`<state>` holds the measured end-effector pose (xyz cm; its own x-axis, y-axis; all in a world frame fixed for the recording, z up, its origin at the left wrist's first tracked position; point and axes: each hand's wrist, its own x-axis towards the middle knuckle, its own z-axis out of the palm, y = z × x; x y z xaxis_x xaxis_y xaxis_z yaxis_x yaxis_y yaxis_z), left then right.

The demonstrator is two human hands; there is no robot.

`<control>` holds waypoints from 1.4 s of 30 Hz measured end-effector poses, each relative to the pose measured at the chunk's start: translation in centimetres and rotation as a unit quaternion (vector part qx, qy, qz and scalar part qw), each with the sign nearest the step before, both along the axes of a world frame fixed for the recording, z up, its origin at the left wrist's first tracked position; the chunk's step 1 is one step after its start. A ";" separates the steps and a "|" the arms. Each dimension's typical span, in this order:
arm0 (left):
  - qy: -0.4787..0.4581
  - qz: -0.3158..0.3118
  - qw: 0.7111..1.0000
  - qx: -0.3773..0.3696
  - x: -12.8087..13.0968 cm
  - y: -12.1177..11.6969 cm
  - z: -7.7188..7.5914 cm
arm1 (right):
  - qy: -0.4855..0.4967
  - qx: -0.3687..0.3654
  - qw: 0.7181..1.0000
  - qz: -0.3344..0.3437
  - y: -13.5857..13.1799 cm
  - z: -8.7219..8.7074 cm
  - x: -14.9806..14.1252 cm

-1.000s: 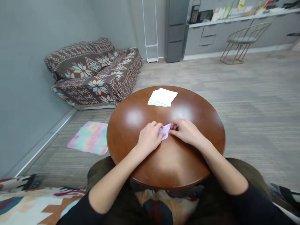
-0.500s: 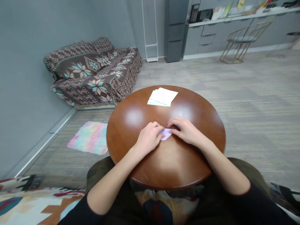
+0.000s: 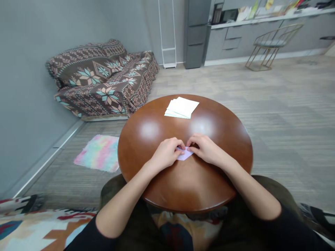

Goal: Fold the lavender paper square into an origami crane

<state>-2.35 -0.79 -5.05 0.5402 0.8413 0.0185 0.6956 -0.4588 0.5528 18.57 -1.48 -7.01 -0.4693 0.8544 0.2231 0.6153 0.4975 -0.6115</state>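
Observation:
A small folded sheet of lilac paper (image 3: 185, 155) lies on the round brown table (image 3: 188, 184), between my two hands. My left hand (image 3: 168, 151) grips its left side, thumb on top and fingers curled along the upper edge. At the upper right edge, my right hand (image 3: 204, 147) pinches the paper between thumb and fingertips. The fingertips of both hands almost meet over the sheet. My fingers cover part of the paper, so its exact folds are hard to make out.
Toward the table's far edge lies a fanned stack of pale paper sheets (image 3: 183, 106). A covered sofa (image 3: 104, 80) and a pastel fluffy mat (image 3: 98, 153) are at the left. A gold-framed chair (image 3: 272, 43) stands by the kitchen counter (image 3: 235, 25).
The lilac paper has turned between my hands, its point now facing me. My right hand dipped toward the paper's upper edge, and its fingers came closer to my left fingertips.

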 end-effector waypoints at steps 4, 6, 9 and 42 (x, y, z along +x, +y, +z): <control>-0.026 0.015 1.000 0.005 0.0 0.0 -0.5 | 0.006 0.004 1.000 0.003 0.0 0.1 0.0; -0.027 0.019 0.999 0.008 0.0 0.0 -0.8 | 0.010 0.006 1.000 0.004 0.0 0.2 0.1; -0.038 0.037 0.999 -0.001 0.2 0.0 -1.0 | 0.022 0.000 1.000 0.003 0.0 0.3 0.2; -0.029 0.039 0.996 0.075 1.1 -1.0 -1.7 | 0.019 0.020 1.000 -0.002 -0.2 -0.7 0.6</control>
